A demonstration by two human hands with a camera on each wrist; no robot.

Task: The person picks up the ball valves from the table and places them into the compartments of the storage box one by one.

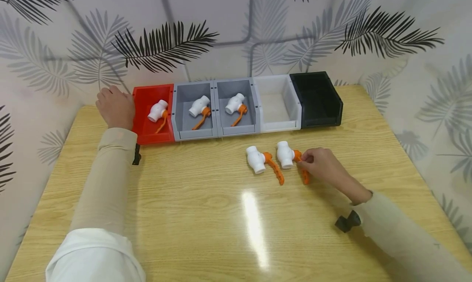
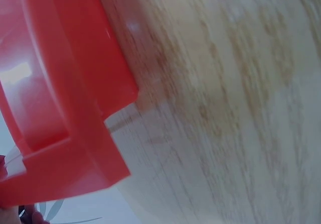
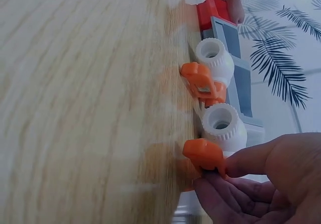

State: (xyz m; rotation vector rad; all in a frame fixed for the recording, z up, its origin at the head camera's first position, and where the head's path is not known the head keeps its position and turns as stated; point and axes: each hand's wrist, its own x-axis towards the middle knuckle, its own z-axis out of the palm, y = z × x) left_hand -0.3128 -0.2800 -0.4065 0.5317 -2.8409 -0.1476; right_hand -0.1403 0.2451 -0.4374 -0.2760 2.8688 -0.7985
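My right hand [image 1: 322,163] pinches the orange handle of a white ball valve [image 1: 285,155] lying on the table; thumb and fingers meet at that handle in the right wrist view. Just left of it lies another white ball valve [image 1: 255,159] with an orange handle. My left hand [image 1: 116,108] is at the far left, gripping the back left edge of the red bin [image 1: 141,136]; its fingers are mostly hidden, showing only at the lower left corner of the left wrist view.
Right of the red bin stand two grey bins [image 1: 195,134], a white bin [image 1: 278,125] and a black bin [image 1: 321,120] in one row. A valve lies in the red bin and in each grey one. Leaf-patterned cloth [image 1: 221,28] hangs behind the wooden table [image 1: 184,216].
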